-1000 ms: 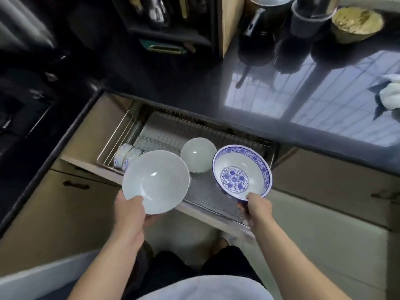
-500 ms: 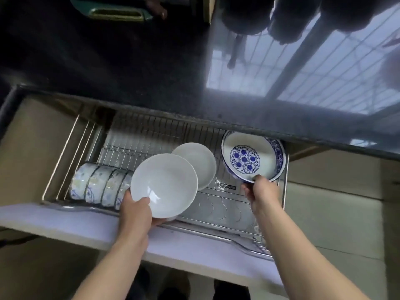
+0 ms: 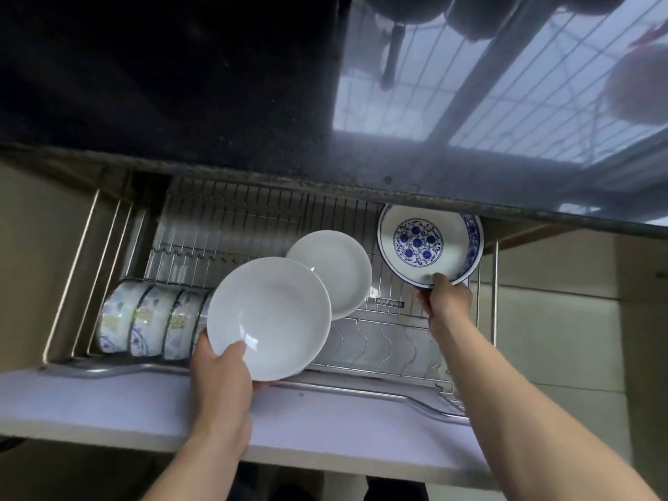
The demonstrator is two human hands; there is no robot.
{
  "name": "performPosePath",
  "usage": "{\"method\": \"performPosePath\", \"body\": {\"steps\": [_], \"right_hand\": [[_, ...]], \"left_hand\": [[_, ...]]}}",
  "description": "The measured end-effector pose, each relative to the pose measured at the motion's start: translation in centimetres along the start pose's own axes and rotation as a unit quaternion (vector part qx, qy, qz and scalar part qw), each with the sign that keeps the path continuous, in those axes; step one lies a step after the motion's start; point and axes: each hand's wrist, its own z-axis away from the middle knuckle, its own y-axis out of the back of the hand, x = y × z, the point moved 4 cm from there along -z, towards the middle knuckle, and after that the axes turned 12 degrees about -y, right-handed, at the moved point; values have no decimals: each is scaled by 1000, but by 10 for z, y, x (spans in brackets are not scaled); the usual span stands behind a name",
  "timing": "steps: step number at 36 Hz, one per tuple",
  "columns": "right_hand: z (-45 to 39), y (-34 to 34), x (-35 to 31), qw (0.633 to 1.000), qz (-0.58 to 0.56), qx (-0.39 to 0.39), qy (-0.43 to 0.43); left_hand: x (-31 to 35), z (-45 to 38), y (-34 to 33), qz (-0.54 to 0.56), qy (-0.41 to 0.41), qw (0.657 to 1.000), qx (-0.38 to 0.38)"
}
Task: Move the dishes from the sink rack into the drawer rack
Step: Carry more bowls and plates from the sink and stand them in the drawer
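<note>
The open drawer rack (image 3: 231, 226) of steel wire lies below the counter. My left hand (image 3: 220, 377) grips a plain white bowl (image 3: 269, 316) by its near rim, held tilted over the rack's front. My right hand (image 3: 446, 300) holds a blue-and-white patterned bowl (image 3: 428, 244) by its lower rim at the rack's back right corner, partly under the counter edge. Another white bowl (image 3: 334, 271) stands tilted in the rack between them. Several floral bowls (image 3: 151, 321) stand on edge in a row at the front left.
The dark glossy countertop (image 3: 180, 85) overhangs the rack's back and reflects a window grid. The drawer's pale front panel (image 3: 108, 403) runs across below my hands. Beige cabinet fronts (image 3: 564, 320) flank the drawer on the right.
The view has closed in on the drawer. My right hand has carried the patterned bowl back and right into the rack's far corner. The white bowl in my left hand has stayed over the front.
</note>
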Motion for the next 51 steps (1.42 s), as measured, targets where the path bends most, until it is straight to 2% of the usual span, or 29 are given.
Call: {"method": "performPosePath", "body": {"steps": [6,9,10,12,14,16,18,23,26,28,31,36,39,42,47,51], "right_hand": [[-1,7,-4,999,35,-15,-27],[20,14,3,993,54,-31,-98],[32,16,6,991,81,-26,-101],[66,19,11,985,167,-20,-46],[106,14,25,966,239,-94,15],[151,5,43,926,313,-210,28],[178,-1,59,882,387,-264,41],[177,-6,68,811,544,-146,161],[166,-12,55,799,561,-91,197],[162,-20,45,796,563,-80,208],[162,-38,33,775,574,-78,252],[158,-60,20,797,534,-55,277],[153,-66,20,815,517,-48,256],[149,-70,25,804,529,-44,269],[138,-70,36,817,512,-18,264],[132,-73,41,808,524,1,269]], "left_hand": [[-4,-1,-1,-11,6,1000,-13],[-5,-1,-2,-20,3,1000,-18],[-4,-1,-2,-26,0,999,-20],[-2,0,-4,-33,-8,999,-28],[-1,2,-6,-45,-15,998,-43],[0,6,-9,-67,-17,996,-62],[0,10,-11,-93,-36,991,-85],[4,18,-17,-134,-101,976,-136],[4,19,-19,-121,-92,974,-168],[3,19,-21,-98,-70,976,-183],[6,20,-22,-75,-84,978,-176],[6,16,-13,-80,-96,988,-91],[4,13,-13,-121,-104,981,-107],[2,14,-15,-177,-105,970,-133],[1,13,-14,-165,-82,974,-129],[-3,12,-15,-160,-74,977,-121]]}}
